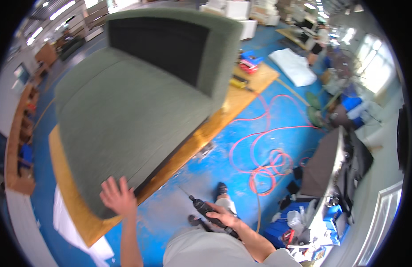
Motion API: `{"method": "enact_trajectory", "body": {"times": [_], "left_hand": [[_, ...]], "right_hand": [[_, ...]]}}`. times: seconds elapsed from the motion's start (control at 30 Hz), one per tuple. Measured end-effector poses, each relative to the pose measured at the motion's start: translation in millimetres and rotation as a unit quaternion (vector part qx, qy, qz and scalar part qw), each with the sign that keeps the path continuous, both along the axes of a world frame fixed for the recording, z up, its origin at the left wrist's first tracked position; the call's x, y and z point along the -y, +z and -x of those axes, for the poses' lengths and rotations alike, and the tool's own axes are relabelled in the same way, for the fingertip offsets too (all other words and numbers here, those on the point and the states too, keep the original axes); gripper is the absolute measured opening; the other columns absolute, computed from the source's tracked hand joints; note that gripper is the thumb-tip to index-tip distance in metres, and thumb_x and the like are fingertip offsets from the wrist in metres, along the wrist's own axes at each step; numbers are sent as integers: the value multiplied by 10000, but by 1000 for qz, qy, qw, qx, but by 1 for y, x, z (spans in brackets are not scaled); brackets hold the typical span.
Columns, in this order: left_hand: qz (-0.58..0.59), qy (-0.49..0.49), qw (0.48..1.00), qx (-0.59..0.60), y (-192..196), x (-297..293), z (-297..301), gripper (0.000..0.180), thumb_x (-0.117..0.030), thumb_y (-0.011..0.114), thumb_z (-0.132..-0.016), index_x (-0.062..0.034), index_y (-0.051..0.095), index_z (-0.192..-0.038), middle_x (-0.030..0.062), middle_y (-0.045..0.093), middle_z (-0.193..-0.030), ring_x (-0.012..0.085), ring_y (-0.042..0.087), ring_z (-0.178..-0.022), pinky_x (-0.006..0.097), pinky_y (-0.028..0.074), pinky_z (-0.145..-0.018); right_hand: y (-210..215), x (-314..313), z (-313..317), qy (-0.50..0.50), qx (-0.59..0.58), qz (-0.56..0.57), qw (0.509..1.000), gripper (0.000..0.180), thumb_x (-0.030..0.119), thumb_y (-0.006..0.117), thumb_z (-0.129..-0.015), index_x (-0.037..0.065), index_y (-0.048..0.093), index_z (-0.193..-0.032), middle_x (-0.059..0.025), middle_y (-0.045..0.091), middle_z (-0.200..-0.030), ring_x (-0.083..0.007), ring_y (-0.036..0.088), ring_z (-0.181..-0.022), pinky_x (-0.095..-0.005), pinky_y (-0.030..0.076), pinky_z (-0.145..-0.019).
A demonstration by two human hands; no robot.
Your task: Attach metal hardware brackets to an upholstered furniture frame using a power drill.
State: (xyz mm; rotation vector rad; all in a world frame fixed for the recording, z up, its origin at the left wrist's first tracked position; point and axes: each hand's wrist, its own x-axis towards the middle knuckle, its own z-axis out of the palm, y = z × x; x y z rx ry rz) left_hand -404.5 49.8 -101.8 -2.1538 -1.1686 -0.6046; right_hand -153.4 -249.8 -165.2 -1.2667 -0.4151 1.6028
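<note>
A large green upholstered sofa section (pixel 130 98) lies tilted on a wooden workbench (pixel 192 144), a black fabric panel (pixel 157 49) showing at its far end. My left hand (pixel 118 196) rests with spread fingers on its near corner. Down by my body, beside the bench, my right hand (pixel 221 214) grips a black power screwdriver (pixel 202 207). A long thin bit sticks out of the tool toward the bench, touching nothing.
A red air hose (pixel 263 171) lies coiled on the blue floor. A yellow tool (pixel 238 82) and a red-and-blue item (pixel 249 62) sit on the bench's far end. At right stands a cluttered cart (pixel 323 187). A person (pixel 319 42) works far off.
</note>
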Motion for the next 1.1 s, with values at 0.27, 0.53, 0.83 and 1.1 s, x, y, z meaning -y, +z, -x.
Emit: {"method": "enact_trajectory", "body": {"times": [0.27, 0.53, 0.83, 1.1], "left_hand": [[-40, 4, 999, -17, -4, -2, -8, 492, -421, 562, -992, -152, 535, -1402, 184, 443, -1540, 444, 404, -1421, 603, 293, -1142], [-15, 83, 995, -47, 27, 17, -81, 847, -743, 399, -952, -54, 473, -1440, 258, 466, -1488, 532, 445, -1339, 649, 357, -1086], [122, 371, 918, 72, -4, 10, -202, 1153, -733, 488, -881, 153, 144, -1533, 381, 147, -1595, 585, 144, -1467, 622, 253, -1178], [304, 631, 682, -211, -67, 10, -241, 743, -473, 458, -1021, 115, 379, -1469, 361, 347, -1513, 631, 308, -1358, 594, 371, -1125]], "right_hand": [[0, -14, -201, -257, -37, -46, 965, 562, 386, 625, -947, 89, 436, -1386, -134, 630, -880, -195, 614, -547, -287, 485, -460], [-12, -140, -561, -187, 562, -42, 804, 616, 440, 473, -1029, 76, 364, -1513, -230, 701, -1049, -377, 711, -874, -445, 551, -787], [-2, -315, -773, 56, 663, 56, 745, 643, 358, 639, -932, 135, 410, -1491, -273, 689, -1092, -441, 666, -1003, -515, 524, -891], [5, -344, -749, -6, 761, -169, 626, 328, 219, 677, -915, 68, 664, -1205, -161, 702, -1027, -363, 671, -947, -439, 547, -844]]}}
